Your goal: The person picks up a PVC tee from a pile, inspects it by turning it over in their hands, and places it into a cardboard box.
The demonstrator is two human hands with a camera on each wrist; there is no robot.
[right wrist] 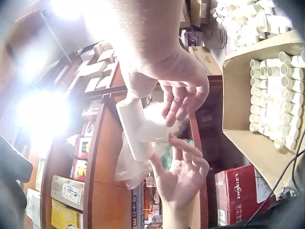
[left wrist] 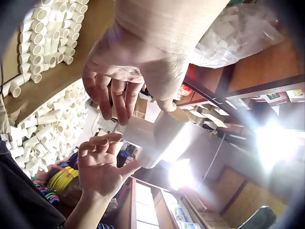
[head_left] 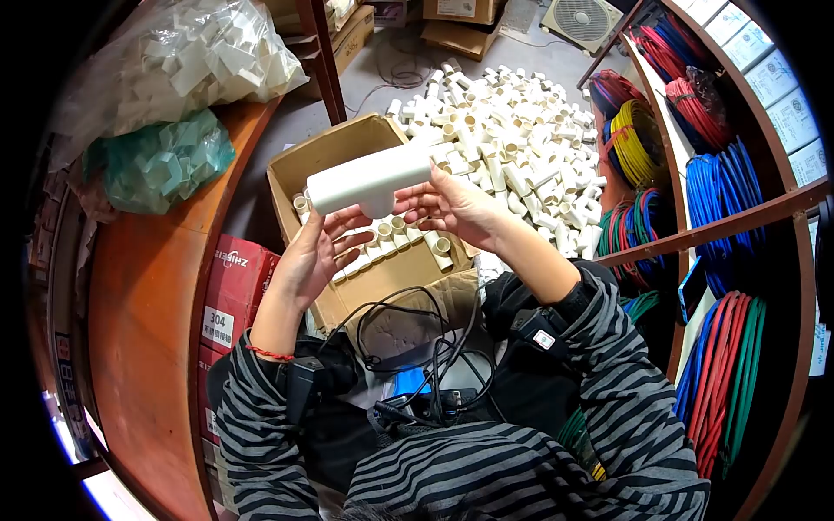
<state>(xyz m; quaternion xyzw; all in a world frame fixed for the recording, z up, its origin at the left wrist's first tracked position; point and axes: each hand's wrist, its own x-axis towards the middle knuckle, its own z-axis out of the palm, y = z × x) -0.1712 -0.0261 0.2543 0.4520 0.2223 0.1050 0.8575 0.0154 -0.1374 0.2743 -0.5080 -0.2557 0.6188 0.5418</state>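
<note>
Up in front of me is a white plastic pipe tee, its long run lying crosswise and its short branch pointing down toward me. My left hand holds its left end, with the thumb at the open mouth and the fingers loosely bent near the branch. At the other end, my right hand has its thumb against the rim and its fingers bent below. Beneath the hands stands an open cardboard box, with white pipe tees lined up in rows inside.
Loose white fittings form a large heap on the floor behind the box. Shelves of coiled cable stand at right. At left, an orange tabletop carries bagged fittings, beside red cartons. Black cables cross my lap.
</note>
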